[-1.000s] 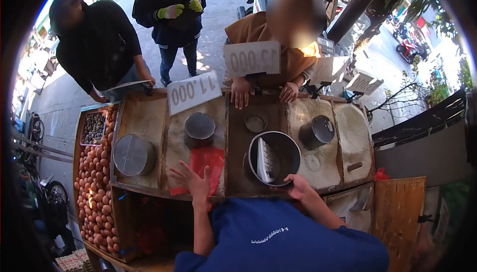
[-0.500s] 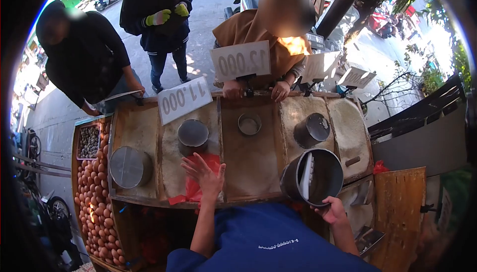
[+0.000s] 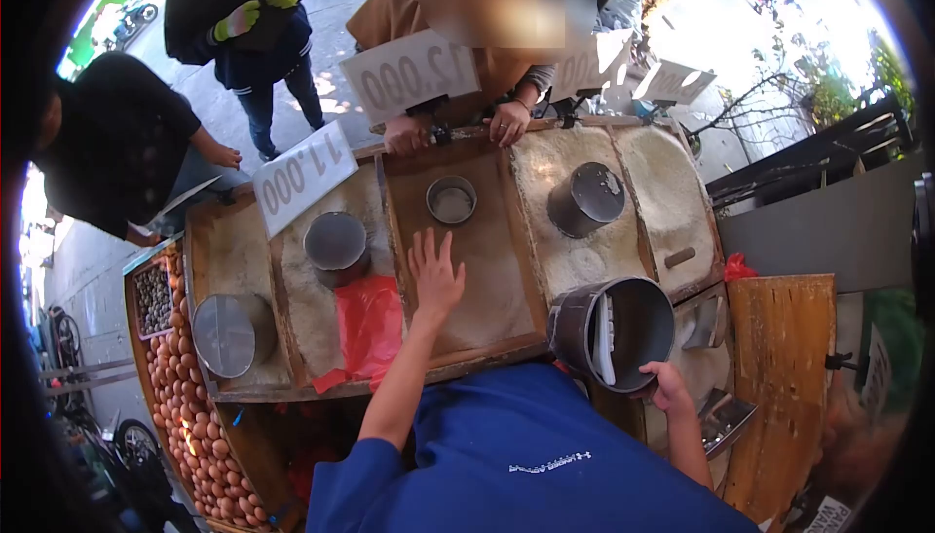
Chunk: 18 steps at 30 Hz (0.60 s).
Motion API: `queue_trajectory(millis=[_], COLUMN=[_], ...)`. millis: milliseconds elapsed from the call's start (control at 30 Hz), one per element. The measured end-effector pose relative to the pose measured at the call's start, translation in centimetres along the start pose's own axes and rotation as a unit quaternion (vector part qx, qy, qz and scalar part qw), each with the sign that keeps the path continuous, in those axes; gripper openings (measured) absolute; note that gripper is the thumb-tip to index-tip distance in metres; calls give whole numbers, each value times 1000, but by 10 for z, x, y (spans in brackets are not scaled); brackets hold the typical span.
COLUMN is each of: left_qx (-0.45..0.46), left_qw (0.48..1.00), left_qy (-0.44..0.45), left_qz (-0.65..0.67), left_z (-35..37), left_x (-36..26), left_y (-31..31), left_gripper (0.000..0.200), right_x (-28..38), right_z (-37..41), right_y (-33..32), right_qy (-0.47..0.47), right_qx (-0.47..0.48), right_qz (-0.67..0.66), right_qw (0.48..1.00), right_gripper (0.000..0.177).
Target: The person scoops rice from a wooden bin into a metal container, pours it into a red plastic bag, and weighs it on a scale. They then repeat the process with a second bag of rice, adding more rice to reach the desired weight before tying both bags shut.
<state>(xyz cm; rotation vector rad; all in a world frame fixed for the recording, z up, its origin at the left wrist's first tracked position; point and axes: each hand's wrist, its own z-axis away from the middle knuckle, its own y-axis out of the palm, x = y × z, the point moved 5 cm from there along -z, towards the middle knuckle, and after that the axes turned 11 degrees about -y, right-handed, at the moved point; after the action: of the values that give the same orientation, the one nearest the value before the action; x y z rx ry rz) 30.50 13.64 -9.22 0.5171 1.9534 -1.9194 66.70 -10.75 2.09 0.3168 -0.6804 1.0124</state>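
Observation:
My left hand is open with fingers spread, holding nothing, above the middle compartment of a wooden bin. Just beyond its fingertips a small round metal cup stands in that compartment. My right hand grips the rim of a large dark metal can, which tilts its open mouth toward me. Inside the can lies a long white object whose kind I cannot make out. Left of my left arm, a red plastic bag rests on pale grain beside a grey metal can.
More metal cans stand on grain to the left and right. Brown eggs fill a tray at the far left. Price signs rise along the back edge, where a person's hands rest. Two other people stand beyond.
My left hand has moved from above the red bag toward the small metal cup, uncovering the bag. My right hand keeps hold of the large can. The whole view has shifted.

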Motion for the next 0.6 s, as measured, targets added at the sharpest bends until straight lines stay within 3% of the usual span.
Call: queue_trajectory(millis=[67, 133, 200, 267, 333, 400, 433, 500, 533, 567, 600], left_qx=[-1, -7, 43, 67, 98, 8, 16, 96, 151, 142, 173], left_qw=[999, 997, 986, 980, 973, 984, 985, 964, 938, 938, 870], left_qy=[36, 79, 108, 141, 163, 178, 173, -17, -78, -96, -153], left_qz=[-12, -24, -122, -125, -131, 12, 7, 248, 301, 300, 436], left_z=[-39, -65, -95, -114, -118, -110, -102, -89, -79, -71, -62], left_x=[-1, 1, 9, 25, 12, -14, -20, -16, -13, -3, 11], left_y=[35, 60, 80, 92, 90, 22, 1, -36, -50, -52, -47], left_gripper=[58, 47, 22, 13, 4, 3, 3, 5, 8, 8, 11], right_x=[1, 1, -1, -3, -10, -9, -7, 6, 12, 18, 22], right_z=[2, -12, -14, -15, -17, -17, -17, -15, -18, -22, -31], right_y=[-1, -9, -8, -14, -19, -21, -20, -13, -16, -21, -27], right_qy=[-23, -166, -166, -163, -161, -162, -166, -167, -159, -152, -124], right_qx=[-53, -85, -110, -136, -133, -133, -124, -89, -94, -98, -81], right_qz=[45, 104, 90, 79, 72, 67, 69, 80, 125, 171, 185], right_qw=[997, 977, 976, 974, 975, 976, 976, 979, 975, 968, 971], right_gripper=[26, 29, 30, 32, 28, 28, 29, 29, 29, 29, 32])
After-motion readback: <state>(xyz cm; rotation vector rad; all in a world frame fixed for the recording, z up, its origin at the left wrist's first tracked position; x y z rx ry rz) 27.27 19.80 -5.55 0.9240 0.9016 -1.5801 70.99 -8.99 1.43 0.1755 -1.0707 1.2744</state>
